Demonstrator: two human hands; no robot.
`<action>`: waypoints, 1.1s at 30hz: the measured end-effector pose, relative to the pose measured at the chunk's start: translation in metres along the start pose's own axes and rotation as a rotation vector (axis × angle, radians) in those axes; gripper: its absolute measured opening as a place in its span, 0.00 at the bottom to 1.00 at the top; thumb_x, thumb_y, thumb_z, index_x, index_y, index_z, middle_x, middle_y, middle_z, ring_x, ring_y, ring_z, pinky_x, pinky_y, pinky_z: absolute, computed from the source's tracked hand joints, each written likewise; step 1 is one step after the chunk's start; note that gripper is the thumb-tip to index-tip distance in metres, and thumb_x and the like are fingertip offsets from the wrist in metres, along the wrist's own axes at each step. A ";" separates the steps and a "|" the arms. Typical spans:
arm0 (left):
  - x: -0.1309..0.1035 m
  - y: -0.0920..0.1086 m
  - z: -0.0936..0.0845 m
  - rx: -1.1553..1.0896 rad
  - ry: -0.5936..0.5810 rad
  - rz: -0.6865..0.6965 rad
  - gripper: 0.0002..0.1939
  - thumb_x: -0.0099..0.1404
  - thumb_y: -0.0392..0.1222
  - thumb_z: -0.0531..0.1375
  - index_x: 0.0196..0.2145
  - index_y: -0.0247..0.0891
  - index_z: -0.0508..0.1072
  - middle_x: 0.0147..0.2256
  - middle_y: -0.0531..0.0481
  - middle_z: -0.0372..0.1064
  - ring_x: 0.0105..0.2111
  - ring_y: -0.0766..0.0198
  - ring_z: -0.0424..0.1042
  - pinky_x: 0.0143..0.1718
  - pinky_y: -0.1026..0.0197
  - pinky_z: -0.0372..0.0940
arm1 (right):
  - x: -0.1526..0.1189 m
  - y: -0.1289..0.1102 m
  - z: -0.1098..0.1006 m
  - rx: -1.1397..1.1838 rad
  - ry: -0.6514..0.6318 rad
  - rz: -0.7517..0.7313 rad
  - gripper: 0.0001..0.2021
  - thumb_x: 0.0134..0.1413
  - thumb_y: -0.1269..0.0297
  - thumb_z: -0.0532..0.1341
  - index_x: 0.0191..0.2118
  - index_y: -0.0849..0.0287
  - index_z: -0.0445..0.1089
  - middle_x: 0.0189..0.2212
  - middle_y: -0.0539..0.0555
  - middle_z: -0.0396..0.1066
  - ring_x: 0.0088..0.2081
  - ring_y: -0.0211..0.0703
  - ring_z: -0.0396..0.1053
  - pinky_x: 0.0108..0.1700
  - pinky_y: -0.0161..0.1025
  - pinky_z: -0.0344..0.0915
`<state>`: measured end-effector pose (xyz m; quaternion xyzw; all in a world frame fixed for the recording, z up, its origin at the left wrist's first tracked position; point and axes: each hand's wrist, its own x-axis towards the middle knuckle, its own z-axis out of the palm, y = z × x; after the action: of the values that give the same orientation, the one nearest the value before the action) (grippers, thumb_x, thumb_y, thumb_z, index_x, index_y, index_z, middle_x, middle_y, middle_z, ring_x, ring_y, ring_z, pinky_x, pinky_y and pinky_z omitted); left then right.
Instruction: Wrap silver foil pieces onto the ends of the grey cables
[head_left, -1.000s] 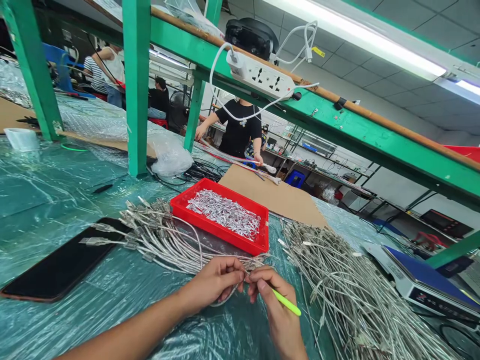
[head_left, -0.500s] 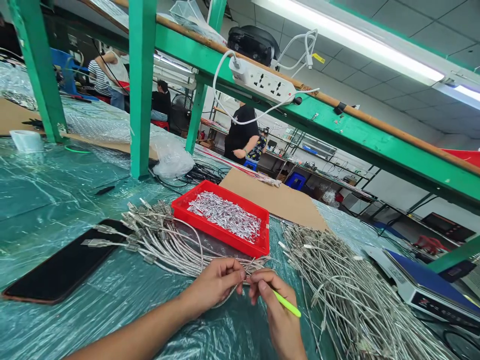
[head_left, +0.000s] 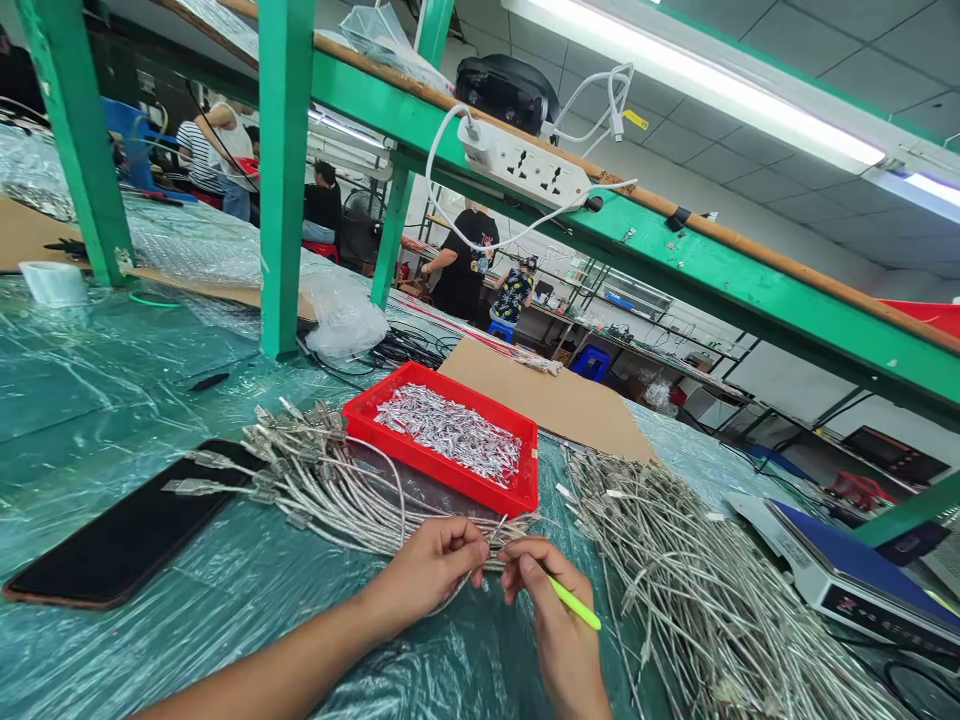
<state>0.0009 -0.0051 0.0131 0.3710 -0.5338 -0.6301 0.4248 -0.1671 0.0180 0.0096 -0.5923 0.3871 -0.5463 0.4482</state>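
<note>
Your 2 hands at work over the table point(head_left: 247, 600), which is covered in crinkled clear film over green. Your left hand point(head_left: 439, 562) is nearly closed, thumb and fingertips pinched at the end of a thin cable point(head_left: 456, 594), a length of which shows beneath your fingers; the exact point of grip is too small to tell. Your right hand point(head_left: 553, 600) is curled closed around a yellow-green stick-like tool point(head_left: 574, 604), its thumb and fingertips just beside those of your left. The tool's butt points down and to the right; its tip is hidden.

Beyond your hands stands 1 red tray point(head_left: 435, 474), holding many small silvery pieces point(head_left: 450, 432). Against its near left side lies a bundle of cables point(head_left: 352, 505) with plugs fanned to the left, some over a dark phone point(head_left: 127, 530). To your right spreads a larger heap of cables point(head_left: 697, 570), near a scale point(head_left: 862, 560) with a blue top. Behind the tray lies 1 cardboard sheet point(head_left: 547, 395); above, a white power strip point(head_left: 525, 165) is mounted on the green frame point(head_left: 285, 200).
</note>
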 end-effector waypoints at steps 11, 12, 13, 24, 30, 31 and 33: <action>0.000 -0.002 0.002 0.028 0.020 0.010 0.16 0.57 0.53 0.60 0.25 0.36 0.67 0.19 0.56 0.65 0.14 0.72 0.50 0.18 0.66 0.44 | -0.005 -0.001 -0.001 0.112 -0.061 -0.036 0.09 0.61 0.61 0.59 0.38 0.58 0.75 0.29 0.53 0.71 0.29 0.40 0.67 0.31 0.35 0.64; -0.001 -0.002 0.002 0.022 0.027 0.014 0.16 0.57 0.53 0.60 0.25 0.36 0.67 0.20 0.56 0.66 0.14 0.72 0.50 0.18 0.66 0.44 | -0.004 0.000 -0.001 0.120 -0.040 -0.034 0.09 0.61 0.60 0.59 0.37 0.58 0.75 0.29 0.53 0.71 0.29 0.39 0.66 0.30 0.35 0.64; -0.001 -0.001 0.002 0.017 0.033 0.020 0.16 0.57 0.52 0.60 0.25 0.36 0.67 0.20 0.55 0.67 0.15 0.72 0.50 0.18 0.66 0.44 | -0.003 0.000 -0.002 0.122 -0.020 -0.028 0.10 0.60 0.60 0.59 0.36 0.58 0.75 0.29 0.53 0.71 0.29 0.39 0.66 0.30 0.35 0.64; -0.001 0.000 0.000 -0.012 0.013 0.034 0.19 0.60 0.55 0.59 0.26 0.35 0.67 0.19 0.57 0.62 0.15 0.73 0.49 0.17 0.67 0.43 | -0.010 -0.016 0.007 0.206 -0.143 -0.060 0.12 0.61 0.58 0.58 0.37 0.57 0.76 0.32 0.56 0.72 0.29 0.42 0.68 0.27 0.37 0.65; -0.004 0.005 -0.001 -0.077 0.003 0.056 0.21 0.59 0.57 0.61 0.29 0.33 0.69 0.25 0.53 0.67 0.15 0.75 0.52 0.16 0.68 0.45 | -0.008 -0.014 0.007 -0.264 0.043 -0.148 0.09 0.63 0.60 0.56 0.39 0.55 0.73 0.31 0.52 0.70 0.31 0.40 0.67 0.33 0.36 0.64; -0.004 0.004 -0.001 -0.082 -0.001 0.056 0.21 0.59 0.58 0.61 0.29 0.33 0.69 0.25 0.53 0.68 0.15 0.76 0.52 0.16 0.69 0.45 | -0.008 -0.014 0.008 -0.287 0.036 -0.176 0.09 0.63 0.61 0.56 0.40 0.55 0.73 0.32 0.53 0.70 0.32 0.41 0.67 0.34 0.36 0.64; -0.004 0.003 0.000 -0.087 -0.001 0.055 0.22 0.59 0.58 0.62 0.29 0.33 0.69 0.25 0.53 0.68 0.14 0.76 0.52 0.15 0.69 0.45 | -0.009 -0.014 0.010 -0.323 0.026 -0.215 0.08 0.64 0.62 0.55 0.40 0.54 0.72 0.34 0.53 0.70 0.34 0.41 0.68 0.36 0.36 0.64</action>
<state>0.0024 -0.0019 0.0165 0.3370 -0.5162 -0.6408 0.4575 -0.1590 0.0318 0.0202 -0.6873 0.4101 -0.5294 0.2813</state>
